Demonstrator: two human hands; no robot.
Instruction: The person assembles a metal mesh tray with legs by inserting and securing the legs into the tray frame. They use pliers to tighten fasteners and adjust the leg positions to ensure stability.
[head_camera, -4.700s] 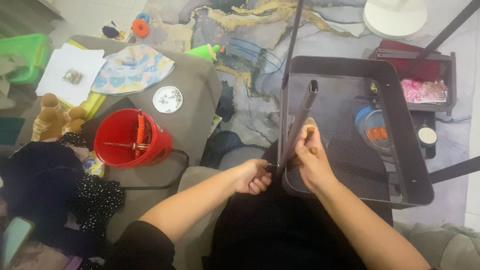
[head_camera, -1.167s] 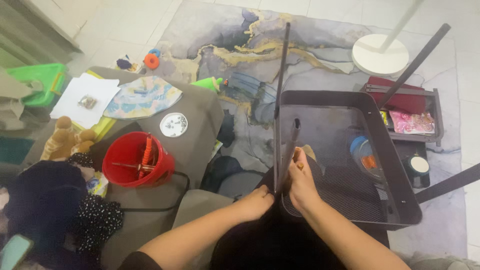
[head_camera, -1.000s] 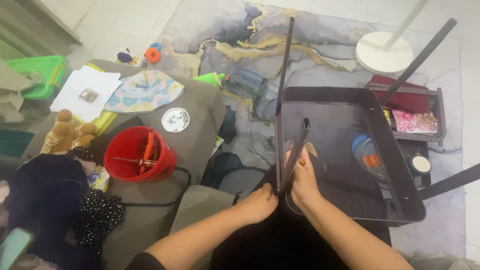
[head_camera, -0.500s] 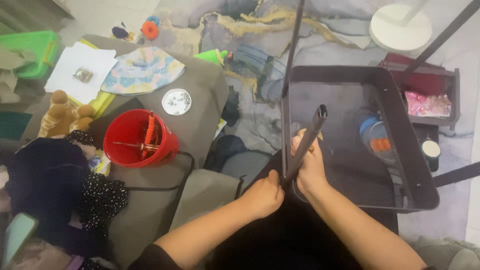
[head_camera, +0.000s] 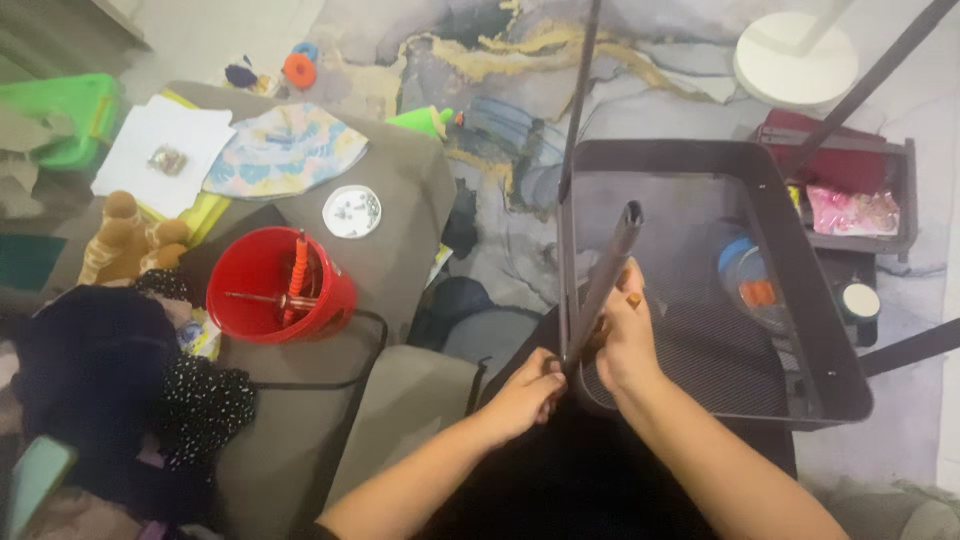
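Both hands work at the near-left corner of the dark mesh tray (head_camera: 800, 300). Right hand (head_camera: 625, 345) is closed around the grey metal tube (head_camera: 605, 285); left hand (head_camera: 525, 390) pinches its lower end. Tube judged stiff, light, smooth; best gripped low.

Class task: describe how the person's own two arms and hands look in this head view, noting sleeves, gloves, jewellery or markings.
Both arms are bare from the elbow region to the fingertips; no sleeve cuff shows on either forearm. The left hand and right hand wear no gloves, and no rings, watch, bracelet or markings are visible. Only dark clothing shows below, between the arms.
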